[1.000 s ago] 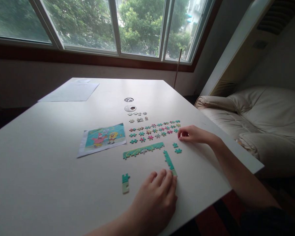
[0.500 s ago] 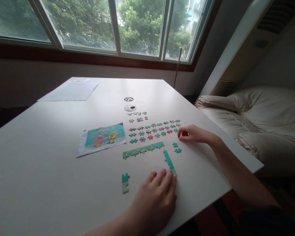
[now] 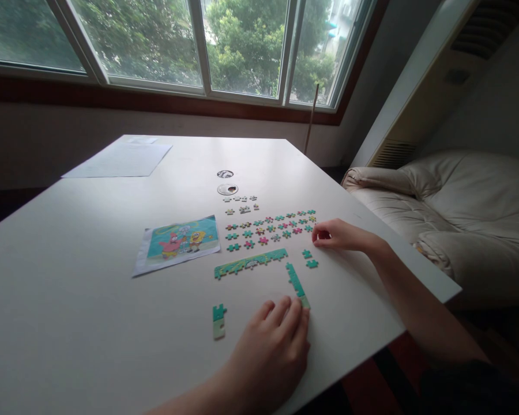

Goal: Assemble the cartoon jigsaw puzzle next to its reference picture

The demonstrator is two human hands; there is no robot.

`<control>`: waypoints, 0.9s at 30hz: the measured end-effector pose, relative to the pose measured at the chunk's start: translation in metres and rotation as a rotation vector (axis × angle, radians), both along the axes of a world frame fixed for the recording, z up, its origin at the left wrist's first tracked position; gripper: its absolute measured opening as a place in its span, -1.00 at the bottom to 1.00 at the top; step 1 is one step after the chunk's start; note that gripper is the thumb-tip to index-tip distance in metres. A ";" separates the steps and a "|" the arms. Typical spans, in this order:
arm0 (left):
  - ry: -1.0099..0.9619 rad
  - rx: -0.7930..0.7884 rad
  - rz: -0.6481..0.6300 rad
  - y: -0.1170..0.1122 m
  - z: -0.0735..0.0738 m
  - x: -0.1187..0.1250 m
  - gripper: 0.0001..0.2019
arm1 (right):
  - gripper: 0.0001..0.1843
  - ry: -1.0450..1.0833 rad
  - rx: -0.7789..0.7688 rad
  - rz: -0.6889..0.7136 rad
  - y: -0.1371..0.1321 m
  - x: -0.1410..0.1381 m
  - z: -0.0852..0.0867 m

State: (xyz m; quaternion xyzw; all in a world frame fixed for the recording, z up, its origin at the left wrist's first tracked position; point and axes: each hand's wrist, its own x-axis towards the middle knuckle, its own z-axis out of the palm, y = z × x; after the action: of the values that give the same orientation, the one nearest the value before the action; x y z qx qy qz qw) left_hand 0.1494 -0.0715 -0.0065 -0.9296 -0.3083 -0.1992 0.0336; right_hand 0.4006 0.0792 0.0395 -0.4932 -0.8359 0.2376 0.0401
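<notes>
My left hand [image 3: 273, 344] rests on the table with its fingers bent close together. Its fingertips press on the near end of a joined strip of green jigsaw pieces [image 3: 296, 280]; the thumb is hidden. To the right, my right hand [image 3: 338, 235] is curled with fingertips drawn together at the table, beside the end of the rows of loose jigsaw pieces [image 3: 263, 241]. Whatever lies between those fingertips is hidden. Two loose green pieces [image 3: 312, 264] lie just below it. A longer joined strip [image 3: 251, 263] runs across the top, and a short joined section [image 3: 218, 321] lies left of my left hand.
A printed cartoon picture [image 3: 181, 242] lies left of the pieces. Several pale pieces [image 3: 244, 210] and two round openings with metal-looking rims [image 3: 220, 192] are farther back on the white table [image 3: 90, 323]. Papers [image 3: 119, 161] lie at the far left; a cream sofa [image 3: 467, 196] stands right.
The whole view has shifted very slightly to the left. Both hands and the jigsaw pieces keep their places relative to one another.
</notes>
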 end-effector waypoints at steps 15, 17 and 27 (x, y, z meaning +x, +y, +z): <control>0.014 -0.026 0.005 0.001 -0.001 -0.001 -0.68 | -0.82 0.049 0.041 0.112 -0.014 -0.024 0.008; 0.015 -0.028 0.004 0.001 -0.001 -0.001 -0.69 | -0.85 0.084 0.036 0.170 -0.020 -0.032 0.009; 0.017 -0.033 0.007 0.002 0.001 0.000 -0.69 | -0.73 0.163 0.011 0.435 -0.033 -0.047 0.004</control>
State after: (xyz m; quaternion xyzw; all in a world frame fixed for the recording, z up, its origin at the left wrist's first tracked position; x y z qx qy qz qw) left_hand 0.1492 -0.0692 -0.0053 -0.9307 -0.3144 -0.1860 0.0216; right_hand 0.3540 0.0462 0.0431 -0.2805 -0.9178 0.2751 0.0579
